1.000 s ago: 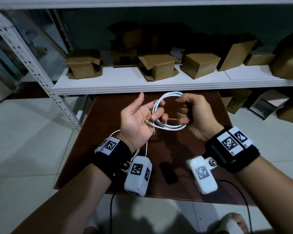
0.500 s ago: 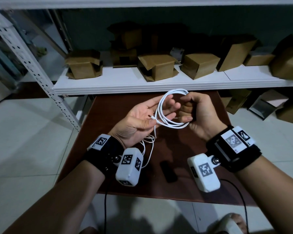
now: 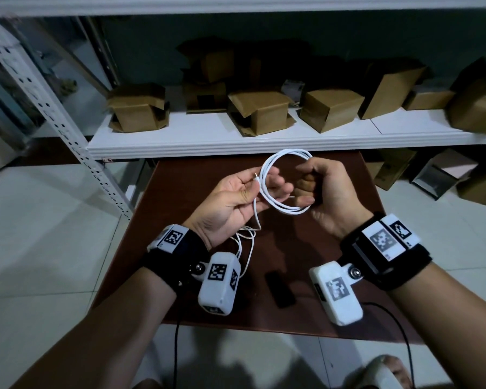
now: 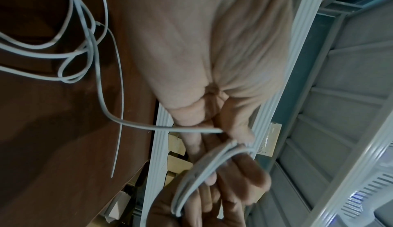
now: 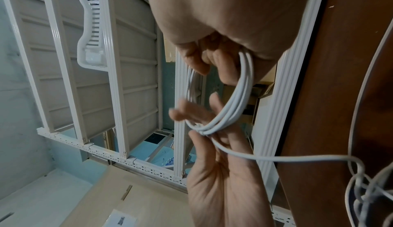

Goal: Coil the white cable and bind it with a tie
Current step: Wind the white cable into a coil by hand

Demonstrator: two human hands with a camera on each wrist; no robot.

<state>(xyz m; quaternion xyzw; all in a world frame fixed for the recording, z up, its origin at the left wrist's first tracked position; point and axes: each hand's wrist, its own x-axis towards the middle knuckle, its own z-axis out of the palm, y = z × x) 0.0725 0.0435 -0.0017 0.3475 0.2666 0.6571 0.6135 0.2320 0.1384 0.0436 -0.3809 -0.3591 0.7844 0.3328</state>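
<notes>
The white cable is wound into a small coil of several loops, held above the brown table. My right hand is a fist that grips the coil's right side. My left hand lies palm up with its fingers under the coil's left side, and its thumb pinches the strand that feeds into the coil. The rest of the cable hangs from that hand and lies in loose loops on the table by my left wrist. A thin white strip lies beside those loops.
A flat black object lies on the table near its front edge. Behind the table, a white shelf carries several cardboard boxes. More boxes sit on the tiled floor at the right.
My left hand has turned flatter and stretched its fingers under the coil. Coil and right hand have risen slightly toward the shelf. More loose cable now shows on the table by my left wrist.
</notes>
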